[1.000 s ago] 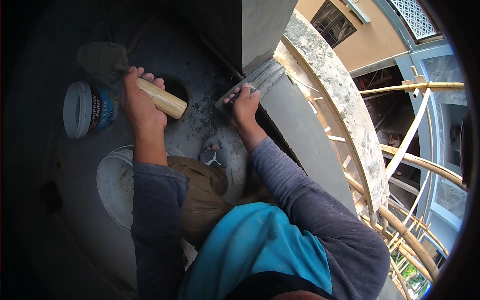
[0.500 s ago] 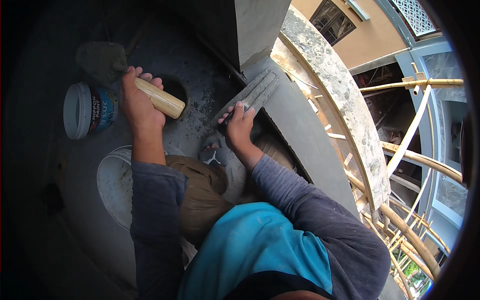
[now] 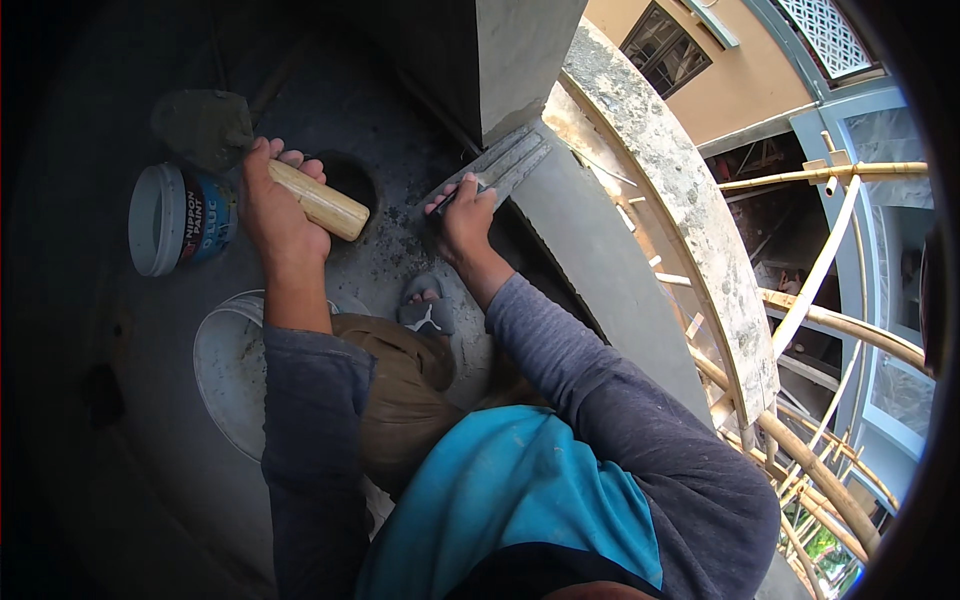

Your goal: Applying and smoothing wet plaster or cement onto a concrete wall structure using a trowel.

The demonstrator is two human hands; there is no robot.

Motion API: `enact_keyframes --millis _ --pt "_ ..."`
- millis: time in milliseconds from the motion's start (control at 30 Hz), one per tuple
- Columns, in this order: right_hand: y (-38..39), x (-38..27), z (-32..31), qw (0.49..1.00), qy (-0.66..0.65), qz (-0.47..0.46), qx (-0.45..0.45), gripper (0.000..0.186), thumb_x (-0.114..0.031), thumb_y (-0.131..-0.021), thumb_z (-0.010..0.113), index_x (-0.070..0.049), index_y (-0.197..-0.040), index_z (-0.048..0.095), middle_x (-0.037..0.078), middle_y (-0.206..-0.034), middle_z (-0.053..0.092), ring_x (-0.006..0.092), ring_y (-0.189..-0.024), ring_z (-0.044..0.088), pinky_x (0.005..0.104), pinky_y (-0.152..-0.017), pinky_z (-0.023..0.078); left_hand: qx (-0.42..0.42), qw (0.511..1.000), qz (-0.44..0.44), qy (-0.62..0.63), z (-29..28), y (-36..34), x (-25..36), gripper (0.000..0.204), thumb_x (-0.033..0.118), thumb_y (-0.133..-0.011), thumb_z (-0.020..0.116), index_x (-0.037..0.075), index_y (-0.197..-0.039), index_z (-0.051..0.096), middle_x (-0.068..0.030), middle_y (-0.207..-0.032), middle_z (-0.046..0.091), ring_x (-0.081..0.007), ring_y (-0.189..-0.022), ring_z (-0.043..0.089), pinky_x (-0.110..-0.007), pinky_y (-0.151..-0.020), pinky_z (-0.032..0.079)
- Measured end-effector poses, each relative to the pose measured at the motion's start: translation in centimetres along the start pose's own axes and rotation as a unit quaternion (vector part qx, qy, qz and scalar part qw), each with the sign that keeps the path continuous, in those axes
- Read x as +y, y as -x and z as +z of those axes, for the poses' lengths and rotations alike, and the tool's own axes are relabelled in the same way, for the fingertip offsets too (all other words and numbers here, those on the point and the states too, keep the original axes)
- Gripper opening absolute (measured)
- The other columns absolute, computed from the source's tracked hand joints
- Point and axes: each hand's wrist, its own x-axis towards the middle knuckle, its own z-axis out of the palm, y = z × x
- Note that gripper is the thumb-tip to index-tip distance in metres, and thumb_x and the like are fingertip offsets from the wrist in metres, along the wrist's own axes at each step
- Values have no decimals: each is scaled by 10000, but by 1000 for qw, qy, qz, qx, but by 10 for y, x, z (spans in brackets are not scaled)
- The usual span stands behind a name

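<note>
My left hand (image 3: 285, 205) is closed round the thick wooden handle of a trowel (image 3: 318, 200), whose rounded grey blade points away to the far left. Its palm is turned partly up. My right hand (image 3: 466, 222) grips a long, mortar-coated plastering float (image 3: 515, 165). The float lies along the top of a low grey ledge (image 3: 610, 265), close to the foot of a plastered pillar (image 3: 525, 65). Its handle is mostly hidden under my fingers.
Left of my left hand a small paint bucket (image 3: 158, 222) lies tipped. A larger white bucket (image 3: 228, 370) stands beside my left forearm. My sandalled foot (image 3: 427, 308) rests on the dark floor. Past the ledge are a rough concrete edge (image 3: 690, 200) and bamboo scaffolding (image 3: 840, 325).
My right hand has slid the float a little to the left and away from me, toward the pillar's foot. My left hand and its trowel have barely moved.
</note>
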Motion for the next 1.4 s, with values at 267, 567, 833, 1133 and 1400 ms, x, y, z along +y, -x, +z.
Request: enact_keyframes --millis 267,567,833,1133,1400 --pt "19 27 18 1000 4 0 12 222 -274 -1045 404 -56 -1028 366 93 -857 516 172 -666 543 344 -558 528 20 1000 12 -8 -9 -1 1 345 343 -903 603 62 -1099 564 -49 -889 555 -193 -744 585 -349 -725 475" --pt "47 30 -30 996 75 -6 38 215 -262 -1041 423 -54 -1038 367 86 -874 513 159 -678 537 334 -561 534 31 999 12 -6 -14 3 4 352 349 -907 599 65 -1111 563 -50 -911 559 -194 -763 584 -344 -737 472" --pt "33 -3 -39 994 64 -59 64 225 -226 -1037 426 -23 -979 349 91 -822 504 155 -619 538 328 -508 541 16 1000 12 8 -12 6 10 318 354 -909 621 92 -1081 566 -27 -904 540 -183 -782 560 -329 -743 452" --pt "-26 -21 -4 994 69 -36 80 216 -225 -1033 450 -27 -1008 369 83 -812 520 149 -585 531 311 -478 505 16 1000 4 7 -13 1 2 379 381 -903 612 64 -1105 569 -51 -937 550 -190 -788 578 -343 -750 465" --pt "34 -36 -66 984 79 -31 154 221 -244 -1030 456 -39 -1025 373 79 -859 520 147 -648 543 320 -519 540 17 1000 5 -8 -11 0 4 388 394 -903 608 70 -1113 570 -49 -950 547 -187 -799 577 -346 -764 461"
